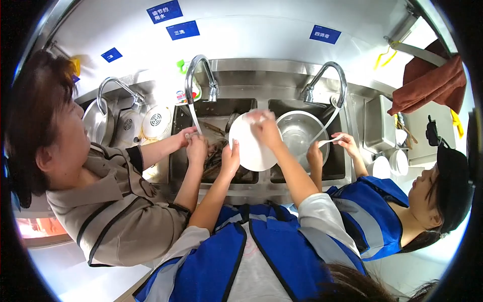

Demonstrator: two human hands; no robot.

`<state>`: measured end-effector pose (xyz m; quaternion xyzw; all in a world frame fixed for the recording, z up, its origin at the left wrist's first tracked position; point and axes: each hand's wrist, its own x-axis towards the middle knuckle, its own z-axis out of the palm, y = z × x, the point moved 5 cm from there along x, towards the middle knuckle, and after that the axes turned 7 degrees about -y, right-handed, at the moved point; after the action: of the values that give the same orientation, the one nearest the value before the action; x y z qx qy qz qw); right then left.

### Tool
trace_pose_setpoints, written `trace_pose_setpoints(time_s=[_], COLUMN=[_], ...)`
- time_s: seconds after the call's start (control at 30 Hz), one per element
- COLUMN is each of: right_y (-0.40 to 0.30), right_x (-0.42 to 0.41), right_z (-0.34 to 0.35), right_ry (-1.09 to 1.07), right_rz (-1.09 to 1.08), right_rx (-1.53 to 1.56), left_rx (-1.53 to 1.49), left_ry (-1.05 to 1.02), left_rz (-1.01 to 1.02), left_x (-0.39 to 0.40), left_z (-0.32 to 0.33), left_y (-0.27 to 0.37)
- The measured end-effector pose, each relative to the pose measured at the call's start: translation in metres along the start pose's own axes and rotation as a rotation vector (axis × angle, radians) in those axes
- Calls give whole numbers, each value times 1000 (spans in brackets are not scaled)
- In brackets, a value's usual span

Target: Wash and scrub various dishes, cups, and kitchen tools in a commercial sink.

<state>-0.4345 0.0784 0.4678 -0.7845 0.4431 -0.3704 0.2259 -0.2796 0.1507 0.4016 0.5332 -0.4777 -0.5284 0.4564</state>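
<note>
My left hand (229, 158) grips the left rim of a large white plate (253, 145), with the thumb on its face. The plate is tilted up over the divider between two steel sinks. My right hand (262, 126), blurred, lies against the plate's upper right part; whether it holds anything cannot be told. Several utensils and other items lie in the left sink (177, 166), partly behind my left hand. A steel bowl (298, 126) stands in the right sink (339, 166), and water runs from the right faucet (342, 85) toward it.
At the left, a co-worker's hands (196, 145) are under the running left faucet (190, 75). Another co-worker's hands (341, 141) hold a white spoon (330, 141) at the right. A detergent bottle (188, 90) stands behind the left sink; steel containers (379, 124) and white bowls (399, 162) stand farther right.
</note>
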Motion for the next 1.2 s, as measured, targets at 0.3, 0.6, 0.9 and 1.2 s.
trace_pose_setpoints(time_s=[0.3, 0.6, 0.9, 1.2], right_y=[-21, -10, 6, 4], right_x=[-27, -38, 16, 0], right_z=[40, 19, 13, 3], right_ry=[-376, -987, -2, -169], right_rz=[-179, -52, 22, 532], right_rx=[154, 536, -131, -133], left_rx=[-196, -432, 32, -30], left_ry=[147, 299, 241, 352], left_rz=[-103, -145, 32, 46], left_x=[7, 11, 10, 29], left_z=[-15, -7, 20, 4], left_y=[4, -17, 9, 22])
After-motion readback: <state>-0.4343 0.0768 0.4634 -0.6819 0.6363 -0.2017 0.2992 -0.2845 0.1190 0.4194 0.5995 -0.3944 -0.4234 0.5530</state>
